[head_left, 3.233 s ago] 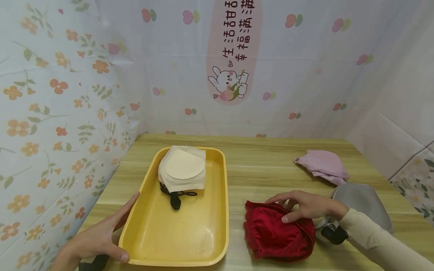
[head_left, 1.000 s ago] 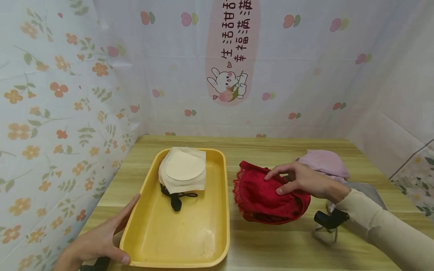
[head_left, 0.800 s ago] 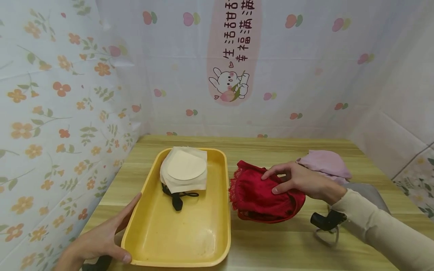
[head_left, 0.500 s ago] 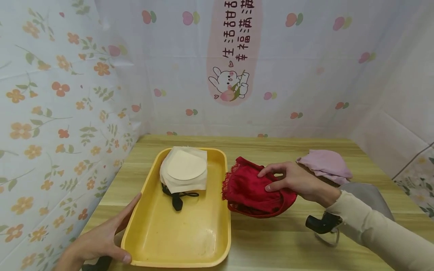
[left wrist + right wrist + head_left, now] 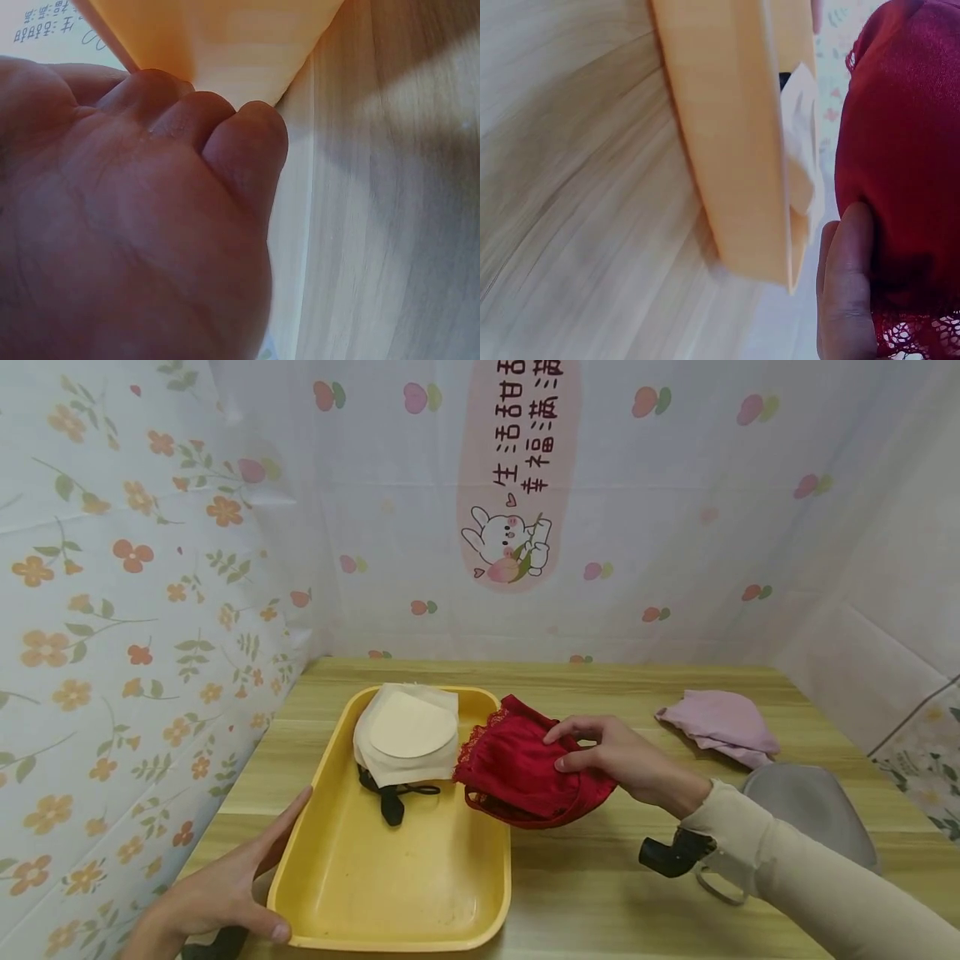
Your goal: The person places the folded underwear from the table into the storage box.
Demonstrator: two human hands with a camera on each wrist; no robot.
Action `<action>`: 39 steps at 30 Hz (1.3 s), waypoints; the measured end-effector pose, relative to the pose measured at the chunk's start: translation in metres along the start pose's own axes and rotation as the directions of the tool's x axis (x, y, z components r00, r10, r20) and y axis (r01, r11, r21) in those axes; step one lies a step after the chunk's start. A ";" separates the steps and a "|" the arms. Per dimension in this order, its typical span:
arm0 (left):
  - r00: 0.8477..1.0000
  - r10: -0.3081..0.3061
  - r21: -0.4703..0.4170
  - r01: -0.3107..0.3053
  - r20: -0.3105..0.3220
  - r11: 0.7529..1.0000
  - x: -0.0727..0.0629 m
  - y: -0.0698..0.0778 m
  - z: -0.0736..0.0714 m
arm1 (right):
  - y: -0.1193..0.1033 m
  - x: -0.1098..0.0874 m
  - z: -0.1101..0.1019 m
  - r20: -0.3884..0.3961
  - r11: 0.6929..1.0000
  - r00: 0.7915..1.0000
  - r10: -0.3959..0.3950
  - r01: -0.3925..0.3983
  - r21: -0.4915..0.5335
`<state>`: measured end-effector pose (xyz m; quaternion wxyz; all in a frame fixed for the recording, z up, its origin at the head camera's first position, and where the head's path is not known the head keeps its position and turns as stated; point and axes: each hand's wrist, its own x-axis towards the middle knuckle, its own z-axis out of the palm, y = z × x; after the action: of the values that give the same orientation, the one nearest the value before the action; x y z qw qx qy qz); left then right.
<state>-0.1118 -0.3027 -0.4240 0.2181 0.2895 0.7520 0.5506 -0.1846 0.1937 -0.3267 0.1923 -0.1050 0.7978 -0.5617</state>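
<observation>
My right hand [image 5: 626, 758] pinches a red satin garment with lace trim [image 5: 525, 768], thumb on top. The garment is held up, its lace edge over the right rim of a yellow tray [image 5: 375, 877]. In the right wrist view the red satin garment [image 5: 907, 165] hangs beside the tray's outer wall [image 5: 727, 150]. My left hand [image 5: 217, 889] rests against the tray's left side, thumb spread to the near corner. The left wrist view shows the fingers of the left hand [image 5: 150, 202] against the tray wall. Inside the tray lies a cream cloth item [image 5: 408, 735] with a black cord and tab [image 5: 390, 806].
On the wooden table's right side lie a folded pink cloth [image 5: 720, 727] and a grey cup-shaped item [image 5: 810, 810] with a thin strap. A black wrist device [image 5: 675, 852] hangs under the right wrist. Printed cloth walls enclose the back and sides.
The right hand has lifted the red garment off the table and carried it left to the tray's right rim. The left hand and tray stay in place.
</observation>
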 end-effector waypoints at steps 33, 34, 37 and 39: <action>0.999 0.033 -0.001 -0.033 -0.007 0.999 0.002 0.006 0.002 | -0.014 0.042 0.057 0.029 0.978 1.000 0.001 -0.007 0.206; 0.999 0.038 0.002 -0.038 -0.009 0.999 0.002 0.006 0.002 | -0.014 0.043 0.059 0.034 0.979 0.999 0.001 -0.008 0.205; 0.999 0.046 0.010 -0.046 -0.014 0.999 0.002 0.007 0.002 | -0.014 0.045 0.067 0.047 0.983 0.999 -0.005 -0.004 0.186; 0.999 0.050 0.014 -0.049 -0.016 0.999 0.002 0.007 0.002 | -0.014 0.046 0.072 0.058 0.986 0.998 -0.010 0.000 0.168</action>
<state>-0.1102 -0.2980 -0.4180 0.1963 0.3049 0.7500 0.5532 -0.1966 0.1099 -0.3438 0.2224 -0.1071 0.7414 -0.6240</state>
